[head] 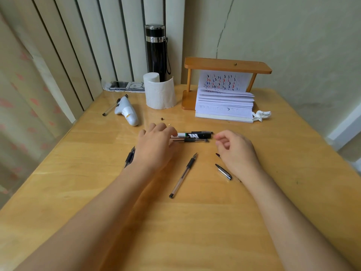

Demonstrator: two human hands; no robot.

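Three pens (195,136) lie side by side across the middle of the wooden table (195,222), two with black caps and one clear. My left hand (156,145) covers their left ends, its fingers curled over them. My right hand (236,151) hovers just off their right ends, fingers loosely curled and holding nothing. An uncapped clear pen (183,175) lies diagonally between my forearms. A silver and black cap (223,171) and a small dark tip (218,155) sit by my right wrist. A black pen (130,157) shows partly from under my left wrist.
At the back stand a black flask (156,51), a tissue roll (160,92) and a wooden stand (226,65) over a paper stack (224,106). A white controller (127,112) and a clear tube (110,108) lie back left. A crumpled tissue (261,115) lies right of the paper.
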